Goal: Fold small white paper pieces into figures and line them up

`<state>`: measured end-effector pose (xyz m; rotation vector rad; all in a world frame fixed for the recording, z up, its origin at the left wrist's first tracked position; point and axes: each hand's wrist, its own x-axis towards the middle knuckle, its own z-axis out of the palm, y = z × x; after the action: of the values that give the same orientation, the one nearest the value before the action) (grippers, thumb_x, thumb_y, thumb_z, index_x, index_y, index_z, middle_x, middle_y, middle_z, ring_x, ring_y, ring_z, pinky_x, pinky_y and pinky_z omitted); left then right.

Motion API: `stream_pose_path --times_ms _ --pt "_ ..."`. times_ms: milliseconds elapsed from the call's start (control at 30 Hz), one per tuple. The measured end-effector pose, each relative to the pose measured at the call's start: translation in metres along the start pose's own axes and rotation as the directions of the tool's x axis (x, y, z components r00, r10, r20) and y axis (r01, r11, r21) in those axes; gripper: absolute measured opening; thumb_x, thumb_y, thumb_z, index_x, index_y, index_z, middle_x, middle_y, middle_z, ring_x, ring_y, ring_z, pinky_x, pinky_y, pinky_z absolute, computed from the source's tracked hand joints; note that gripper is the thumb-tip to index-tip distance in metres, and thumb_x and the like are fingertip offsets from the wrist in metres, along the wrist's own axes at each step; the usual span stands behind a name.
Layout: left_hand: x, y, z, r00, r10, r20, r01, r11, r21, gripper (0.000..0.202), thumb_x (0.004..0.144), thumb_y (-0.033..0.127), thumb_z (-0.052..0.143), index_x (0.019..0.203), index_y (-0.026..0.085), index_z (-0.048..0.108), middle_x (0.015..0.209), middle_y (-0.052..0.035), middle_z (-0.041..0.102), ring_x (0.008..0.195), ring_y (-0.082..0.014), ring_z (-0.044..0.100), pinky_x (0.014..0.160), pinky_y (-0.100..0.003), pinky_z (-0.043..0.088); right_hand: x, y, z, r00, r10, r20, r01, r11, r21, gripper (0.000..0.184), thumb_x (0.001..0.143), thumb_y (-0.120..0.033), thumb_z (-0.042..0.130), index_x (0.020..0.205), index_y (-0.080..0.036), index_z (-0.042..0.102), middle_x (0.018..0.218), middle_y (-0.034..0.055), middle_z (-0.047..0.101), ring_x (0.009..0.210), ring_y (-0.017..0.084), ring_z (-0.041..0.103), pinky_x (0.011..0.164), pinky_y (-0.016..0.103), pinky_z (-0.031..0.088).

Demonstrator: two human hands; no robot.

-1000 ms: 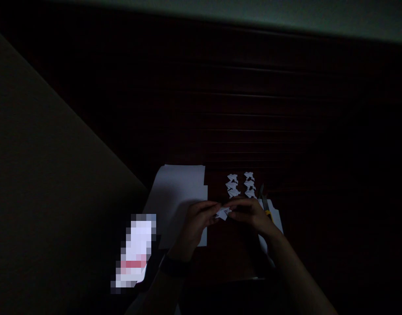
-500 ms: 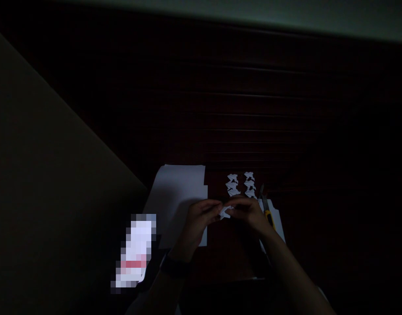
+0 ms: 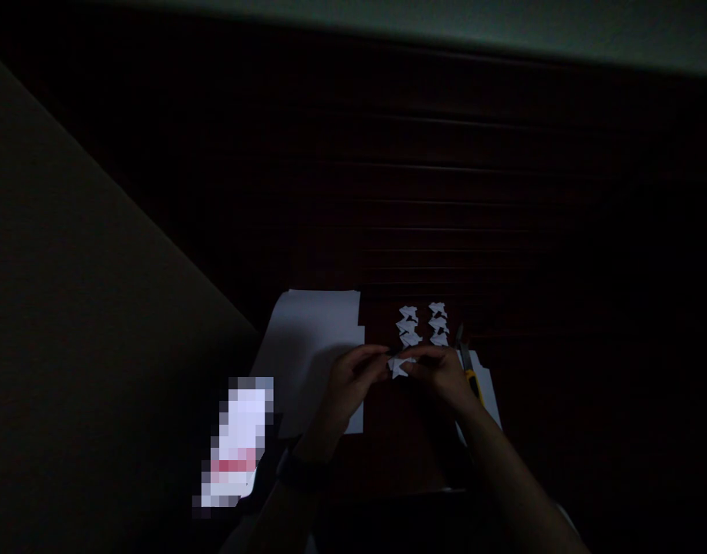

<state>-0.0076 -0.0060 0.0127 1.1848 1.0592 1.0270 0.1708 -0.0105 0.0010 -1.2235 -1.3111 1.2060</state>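
The scene is very dark. My left hand (image 3: pixel 353 381) and my right hand (image 3: pixel 439 377) meet over a dark table, both pinched on a small white folded paper piece (image 3: pixel 398 368). Just beyond the hands lie several similar small folded paper pieces (image 3: pixel 423 325) in two short rows. My left hand rests partly over a white sheet of paper (image 3: pixel 315 342). A dark watch band sits on my left wrist.
A utility knife with a yellow part (image 3: pixel 467 363) lies on another white sheet (image 3: pixel 487 388) under my right forearm. A blurred bright screen (image 3: pixel 238 442) glows at lower left. A large dim surface fills the left side; dark wooden slats run behind.
Both hands have moved slightly forward with the folded piece, from near the sheet's lower part toward the rows of pieces. Everything else stays put.
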Motion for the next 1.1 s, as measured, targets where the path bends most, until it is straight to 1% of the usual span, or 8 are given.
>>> stream_pose_path --times_ms 133,267,367,467,667,800,933,1100 --pt "-0.001 -0.002 0.001 0.995 0.078 0.069 -0.082 0.995 0.056 0.041 0.068 0.022 0.070 0.108 0.019 0.061 0.103 -0.0078 0.067 0.095 -0.0215 0.063 0.082 -0.033 0.052 0.002 0.001 0.002 0.994 0.013 -0.109 -0.013 1.000 0.005 0.016 0.069 -0.026 0.070 0.084 -0.020 0.072 0.084 0.0053 0.072 0.079 0.021 0.064 0.070 0.031 0.048" --pt "0.000 -0.009 0.009 0.989 0.149 0.025 -0.151 0.977 0.149 0.032 0.070 0.019 0.069 0.102 0.021 0.064 0.100 -0.0041 0.069 0.090 -0.0187 0.064 0.083 -0.031 0.052 0.002 -0.002 0.007 0.988 0.041 -0.147 -0.041 0.999 0.001 0.014 0.068 -0.024 0.069 0.081 -0.020 0.073 0.082 0.0054 0.072 0.077 0.022 0.065 0.070 0.032 0.049" --pt "0.001 -0.011 0.011 0.986 0.166 -0.011 -0.161 0.967 0.200 0.021 0.073 0.022 0.066 0.094 0.021 0.068 0.095 -0.0030 0.070 0.087 -0.0180 0.066 0.082 -0.030 0.052 0.001 -0.001 0.009 0.989 0.066 -0.135 -0.059 0.997 0.053 0.015 0.066 -0.024 0.072 0.080 -0.020 0.074 0.080 0.0050 0.072 0.076 0.021 0.065 0.070 0.032 0.049" --pt "0.001 -0.008 0.009 0.986 0.162 -0.024 -0.154 0.966 0.209 0.019 0.074 0.025 0.065 0.093 0.020 0.069 0.094 -0.0037 0.071 0.087 -0.0188 0.066 0.081 -0.029 0.053 0.000 0.002 0.007 0.992 0.106 -0.073 -0.095 0.984 0.149 0.020 0.064 -0.025 0.074 0.083 -0.019 0.073 0.080 0.0052 0.071 0.074 0.021 0.064 0.068 0.031 0.049" --pt "-0.001 -0.001 0.006 0.987 0.149 0.061 -0.158 0.973 0.170 0.018 0.078 0.026 0.062 0.092 0.019 0.069 0.094 -0.0040 0.071 0.088 -0.0181 0.066 0.080 -0.028 0.052 0.000 0.007 -0.004 0.988 0.142 0.052 -0.151 0.938 0.312 0.025 0.059 -0.021 0.078 0.083 -0.018 0.072 0.074 0.0034 0.068 0.069 0.017 0.061 0.066 0.030 0.048" --pt "-0.002 0.000 0.006 0.986 0.134 0.095 -0.150 0.971 0.184 0.017 0.078 0.026 0.062 0.091 0.018 0.068 0.094 -0.0049 0.071 0.088 -0.0184 0.065 0.081 -0.029 0.051 0.000 0.007 -0.006 0.980 0.179 0.091 -0.199 0.921 0.335 0.024 0.058 -0.018 0.078 0.082 -0.017 0.073 0.074 0.0040 0.069 0.069 0.017 0.061 0.067 0.030 0.047" --pt "-0.002 -0.004 0.007 0.987 0.107 0.118 -0.128 0.974 0.188 0.025 0.072 0.024 0.068 0.096 0.019 0.067 0.096 -0.0054 0.070 0.088 -0.0195 0.065 0.081 -0.030 0.052 0.001 0.008 -0.005 0.979 0.195 0.059 -0.204 0.930 0.305 0.022 0.060 -0.020 0.077 0.081 -0.016 0.073 0.074 0.0044 0.069 0.067 0.016 0.061 0.065 0.029 0.046" --pt "-0.001 -0.008 0.005 0.984 0.136 0.115 -0.155 0.972 0.178 0.019 0.074 0.020 0.065 0.093 0.019 0.067 0.094 -0.0046 0.069 0.087 -0.0183 0.065 0.081 -0.031 0.052 0.001 0.006 -0.002 0.981 0.194 0.006 -0.188 0.940 0.283 0.021 0.058 -0.023 0.079 0.078 -0.017 0.073 0.069 0.0024 0.068 0.061 0.014 0.058 0.059 0.027 0.044"
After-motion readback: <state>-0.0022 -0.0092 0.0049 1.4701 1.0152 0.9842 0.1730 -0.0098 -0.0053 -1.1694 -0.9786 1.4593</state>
